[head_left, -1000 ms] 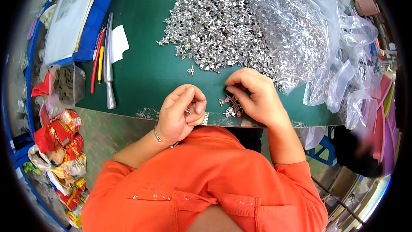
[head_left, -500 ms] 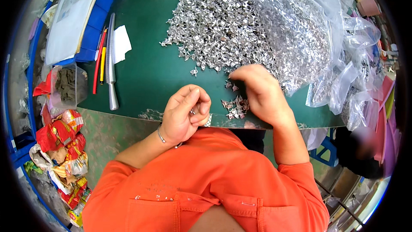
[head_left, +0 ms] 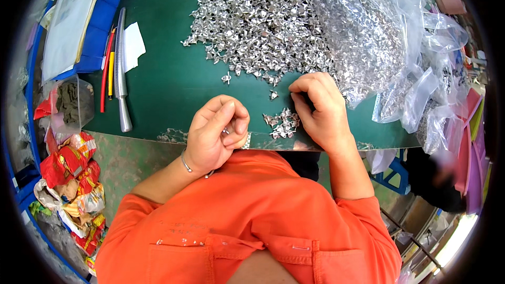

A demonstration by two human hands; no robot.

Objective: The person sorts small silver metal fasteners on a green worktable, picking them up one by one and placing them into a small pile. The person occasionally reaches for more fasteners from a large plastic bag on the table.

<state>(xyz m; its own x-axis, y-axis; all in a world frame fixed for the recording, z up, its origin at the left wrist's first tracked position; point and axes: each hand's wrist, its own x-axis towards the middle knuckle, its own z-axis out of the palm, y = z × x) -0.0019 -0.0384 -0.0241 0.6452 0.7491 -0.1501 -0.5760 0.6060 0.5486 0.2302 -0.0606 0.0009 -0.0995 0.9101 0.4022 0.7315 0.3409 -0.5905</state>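
A metal bar (head_left: pixel 121 73) lies on the green table (head_left: pixel 173 84) at the left, beside red and yellow pens (head_left: pixel 108 63); the left hand (head_left: pixel 215 134) is curled shut around small silver pieces at the table's near edge; a little pile of pieces (head_left: pixel 283 122) sits between the hands; the right hand (head_left: pixel 321 108), fingers bent, rests beside it, its grip hidden; the big heap (head_left: pixel 263 21) and plastic bags (head_left: pixel 421 73) lie beyond.

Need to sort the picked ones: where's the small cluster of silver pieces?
In the head view, the small cluster lies on the green mat's near edge, just left of the right hand.
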